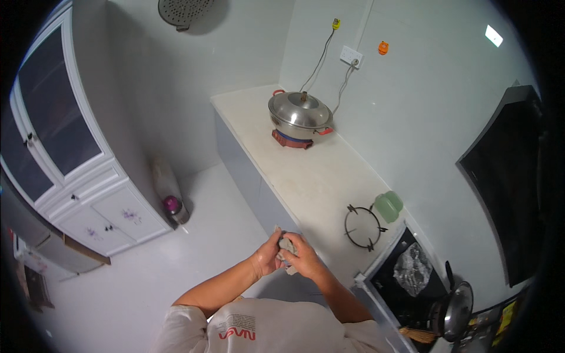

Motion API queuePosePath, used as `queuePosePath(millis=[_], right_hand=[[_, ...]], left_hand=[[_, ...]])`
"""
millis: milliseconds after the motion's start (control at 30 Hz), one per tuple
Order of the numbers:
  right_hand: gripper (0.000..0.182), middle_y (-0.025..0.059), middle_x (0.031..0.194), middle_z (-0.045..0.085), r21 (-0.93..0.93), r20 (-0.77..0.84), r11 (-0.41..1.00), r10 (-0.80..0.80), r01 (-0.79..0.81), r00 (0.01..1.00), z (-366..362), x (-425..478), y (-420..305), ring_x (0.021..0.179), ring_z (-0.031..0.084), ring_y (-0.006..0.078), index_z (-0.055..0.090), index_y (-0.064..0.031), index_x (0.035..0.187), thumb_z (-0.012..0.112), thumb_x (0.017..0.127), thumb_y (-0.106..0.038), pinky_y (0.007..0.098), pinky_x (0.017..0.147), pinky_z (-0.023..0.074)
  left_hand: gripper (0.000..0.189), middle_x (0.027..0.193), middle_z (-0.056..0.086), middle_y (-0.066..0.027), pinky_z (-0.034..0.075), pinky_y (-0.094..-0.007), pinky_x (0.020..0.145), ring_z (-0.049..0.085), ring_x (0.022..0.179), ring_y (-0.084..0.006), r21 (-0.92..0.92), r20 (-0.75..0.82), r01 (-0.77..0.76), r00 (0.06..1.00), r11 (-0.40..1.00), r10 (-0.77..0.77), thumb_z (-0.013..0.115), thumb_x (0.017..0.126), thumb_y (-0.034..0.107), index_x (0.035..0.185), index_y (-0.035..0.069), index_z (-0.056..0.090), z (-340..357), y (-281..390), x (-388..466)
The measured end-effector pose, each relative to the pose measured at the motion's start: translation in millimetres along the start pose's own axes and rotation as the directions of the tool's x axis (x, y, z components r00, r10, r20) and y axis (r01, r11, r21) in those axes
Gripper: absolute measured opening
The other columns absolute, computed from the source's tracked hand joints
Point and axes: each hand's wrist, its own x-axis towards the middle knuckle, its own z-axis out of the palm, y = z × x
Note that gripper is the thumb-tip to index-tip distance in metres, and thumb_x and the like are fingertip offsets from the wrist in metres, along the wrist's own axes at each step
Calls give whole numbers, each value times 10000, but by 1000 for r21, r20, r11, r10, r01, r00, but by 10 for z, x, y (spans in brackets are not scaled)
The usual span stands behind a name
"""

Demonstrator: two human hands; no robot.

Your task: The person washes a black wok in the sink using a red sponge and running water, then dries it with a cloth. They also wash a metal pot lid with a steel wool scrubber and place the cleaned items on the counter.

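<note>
My left hand (266,257) and my right hand (304,259) are together in front of my chest, close to the counter's front edge. Both grip a crumpled greyish cloth (287,247), pressed between the fingers and thumbs. A corner of it hangs out below; the rest is partly hidden by my hands. Beyond the right hand, a black metal pan-support ring (346,230) lies on the pale countertop (304,185). A green plastic container (389,206) stands behind the ring, against the wall.
A lidded steel pot (300,115) with red handles sits on a red base at the counter's far end. To the right are a black hob (390,269), crumpled clear plastic (413,269), a glass-lidded pan (458,311) and a dark range hood (507,185). A white cabinet (103,207) stands left.
</note>
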Motion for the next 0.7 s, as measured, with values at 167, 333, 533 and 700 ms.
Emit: queuePosePath(millis=[167, 333, 533, 700], right_hand=[[317, 111, 1023, 575, 360, 60, 810, 476, -464, 877, 45, 749, 390, 946, 570, 225, 540, -41, 1082, 553, 777, -122, 351, 786, 470], [297, 94, 920, 628, 906, -27, 333, 663, -262, 748, -536, 1360, 1541, 810, 626, 223, 565, -18, 1050, 598, 804, -181, 367, 630, 528], [232, 82, 894, 631, 997, -78, 76, 727, 34, 683, -1250, 2376, 1758, 750, 633, 220, 587, -57, 963, 628, 810, -226, 377, 554, 539], [218, 58, 837, 615, 988, -136, 26, 595, 149, 793, -1416, 3212, 1986, 712, 628, 195, 569, -55, 939, 606, 813, -229, 339, 524, 528]], left_hand=[[548, 1164, 541, -23, 434, -303, 850, 505, 1044, -142, 337, -95, 122, 991, 934, -95, 433, 904, 515, 1280, 117, 432, -345, 570, -106], [509, 1228, 529, -62, 410, -334, 899, 504, 1100, -171, 765, -100, -49, 976, 642, 193, 515, 891, 417, 1302, 131, 420, -949, 1705, -54], [401, 1127, 589, -51, 416, -341, 870, 541, 1026, -184, 856, -280, 18, 855, 516, 436, 518, 894, 401, 1192, 133, 541, -1131, 3181, 324], [474, 1167, 562, -71, 413, -366, 884, 523, 1058, -207, 860, -351, 112, 838, 498, 418, 534, 872, 440, 1224, 125, 506, -1206, 4206, 1022]])
